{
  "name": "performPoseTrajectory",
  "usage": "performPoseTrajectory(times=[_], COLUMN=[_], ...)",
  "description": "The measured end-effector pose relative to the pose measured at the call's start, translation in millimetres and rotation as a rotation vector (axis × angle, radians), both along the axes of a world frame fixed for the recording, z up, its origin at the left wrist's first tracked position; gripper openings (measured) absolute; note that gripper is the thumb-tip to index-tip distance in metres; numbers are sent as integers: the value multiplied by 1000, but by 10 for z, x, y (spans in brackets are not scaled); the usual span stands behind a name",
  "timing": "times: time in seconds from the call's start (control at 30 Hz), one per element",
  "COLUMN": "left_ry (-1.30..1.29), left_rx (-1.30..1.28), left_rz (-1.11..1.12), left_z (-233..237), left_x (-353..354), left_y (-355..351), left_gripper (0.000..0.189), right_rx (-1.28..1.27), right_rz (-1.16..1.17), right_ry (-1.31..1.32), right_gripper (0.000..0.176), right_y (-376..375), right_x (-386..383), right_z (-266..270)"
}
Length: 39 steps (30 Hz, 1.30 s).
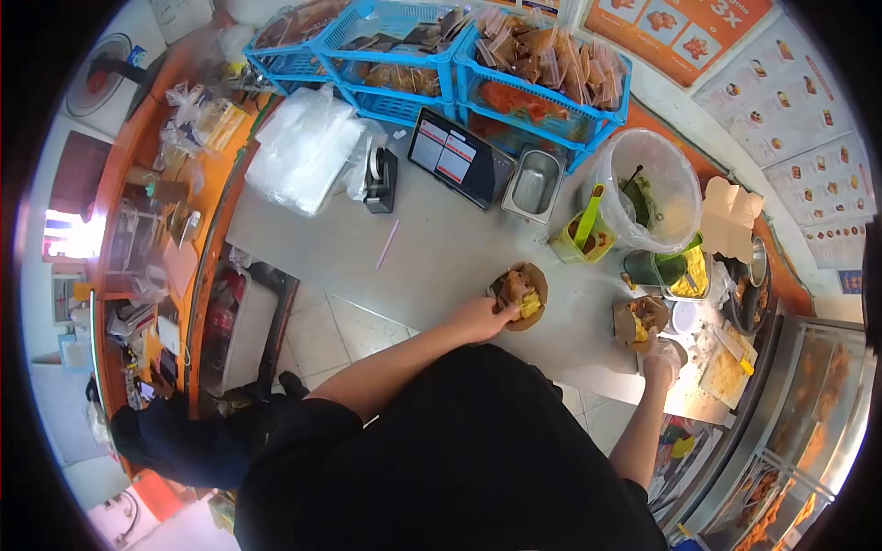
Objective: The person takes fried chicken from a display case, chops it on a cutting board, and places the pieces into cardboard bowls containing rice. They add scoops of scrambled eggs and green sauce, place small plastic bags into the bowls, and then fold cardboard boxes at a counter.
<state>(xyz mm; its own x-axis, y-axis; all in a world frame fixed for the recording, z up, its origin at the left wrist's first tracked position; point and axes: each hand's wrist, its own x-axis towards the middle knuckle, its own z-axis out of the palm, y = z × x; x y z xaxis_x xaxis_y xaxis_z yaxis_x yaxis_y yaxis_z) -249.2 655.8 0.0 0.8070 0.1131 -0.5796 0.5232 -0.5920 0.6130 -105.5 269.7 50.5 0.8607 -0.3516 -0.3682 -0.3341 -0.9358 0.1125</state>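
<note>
A smooth grey metal worktable stands over pale square floor tiles; an orange wooden counter runs along the left, white printed menu sheets hang upper right, and bright white light glares far left

Left grip on one food box, gloved right grip at second box

The food boxes are brown, and some of their food is yellow. The desk is gray, the baskets are blue, the shirt is black.
</note>
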Motion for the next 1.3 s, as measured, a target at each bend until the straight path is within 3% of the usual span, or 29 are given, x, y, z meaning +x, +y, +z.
performPoseTrajectory(times=[0.03,0.1,0.17,0.27,0.3,0.37,0.4,0.5,0.53,0.6,0.77,0.9,0.97,1.0,1.03,1.07,1.1,1.13,1.17,1.23,1.27,1.3], left_ry=[-13,-12,-52,-118,-156,-128,-98,-116,-124,-174,-193,-252,-215,-176,-174,-189,-212,-205,-188,-290,-293,-202], left_rx=[-1,-8,-22,-29,-28,-51,-76,-89,-90,-36,-41,18,31,43,38,48,45,27,12,6,-5,-54], left_rz=[-4,-28,14,61,69,66,68,76,83,124,214,263,250,236,204,214,203,185,171,153,105,151], left_z=[-50,-148,-213,-284,-291,-271,-259,-217,-220,-240,-206,-211,-172,-144,-179,-252,-300,-271,-245,-531,-461,-298], left_x=[17,88,100,46,41,53,46,16,-1,-61,-208,-270,-273,-314,-383,-420,-380,-333,-343,-381,-333,-307], left_y=[25,51,135,293,344,420,433,450,444,411,421,615,759,823,880,919,921,932,944,974,899,863], left_gripper=[63,48,43,37,36,36,35,34,34,34,33,33,33,34,34,34,34,33,31,29,29,28], right_rx=[-1,163,188,484,484,162,138,40,80,149,236,319,412,295,285,246,136,80,18,-15,-110,-109], right_rz=[-4,43,-53,-215,-219,-432,-414,-271,-294,-387,-213,-199,-95,-119,-108,-170,-162,-200,-280,-284,-173,-147], right_ry=[-13,-291,-341,-465,-467,-425,-304,-184,-253,-346,-422,-465,-425,-361,-433,-361,-189,-275,-152,-86,-169,-94], right_gripper=[43,37,36,40,40,40,52,67,73,68,70,59,74,79,60,67,75,74,73,74,69,58], right_y=[-33,-227,-277,-673,-562,21,98,-345,-141,57,-625,-159,-84,48,24,228,-88,193,293,300,257,366], right_x=[-38,-124,-120,5,46,195,230,395,304,223,179,-112,-196,-187,-221,-233,-175,-270,-293,-430,-511,-534], right_z=[-142,-452,-477,-773,-689,-143,-38,-624,-424,-248,-1028,-515,-497,-410,-528,-278,-578,-230,-22,78,-1,161])
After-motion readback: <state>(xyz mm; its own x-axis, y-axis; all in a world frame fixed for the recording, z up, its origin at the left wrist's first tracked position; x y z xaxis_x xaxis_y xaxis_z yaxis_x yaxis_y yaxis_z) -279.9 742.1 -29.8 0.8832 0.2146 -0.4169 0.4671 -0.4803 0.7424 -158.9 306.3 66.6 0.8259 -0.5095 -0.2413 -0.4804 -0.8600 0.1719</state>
